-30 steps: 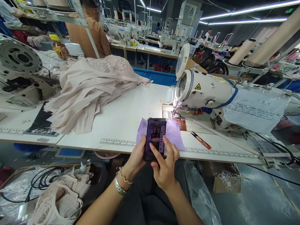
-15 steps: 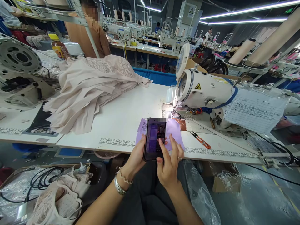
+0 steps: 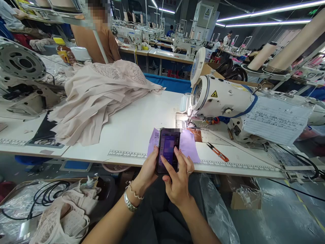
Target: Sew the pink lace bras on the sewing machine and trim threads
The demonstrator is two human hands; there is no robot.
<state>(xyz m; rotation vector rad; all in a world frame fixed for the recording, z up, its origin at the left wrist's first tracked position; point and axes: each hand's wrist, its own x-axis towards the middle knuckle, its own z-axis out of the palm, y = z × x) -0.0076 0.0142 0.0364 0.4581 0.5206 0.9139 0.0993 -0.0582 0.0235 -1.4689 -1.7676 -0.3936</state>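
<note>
A smartphone (image 3: 168, 144) with a lit purple screen is tilted upright at the table's front edge. Wrapped around its left side, my left hand (image 3: 148, 166) holds it. My right hand (image 3: 177, 176) is over the phone's lower right, fingers apart, its index fingertip at the lower left of the screen. Behind the phone lies a purple paper sheet (image 3: 190, 145) with a printed code on its left part. To the right, orange-handled thread snips (image 3: 217, 151) rest on the white table (image 3: 142, 122).
A sewing machine (image 3: 223, 96) stands at the right, with a handwritten sheet (image 3: 276, 117) on it. Beige lace garments (image 3: 101, 98) are heaped at the left beside another machine (image 3: 22, 78). More garments (image 3: 63, 217) fill a container below left. A person in brown (image 3: 95, 44) sits beyond.
My right index finger has moved down and left across the phone screen, with the hand shifting slightly left. My left hand and the phone have stayed in place.
</note>
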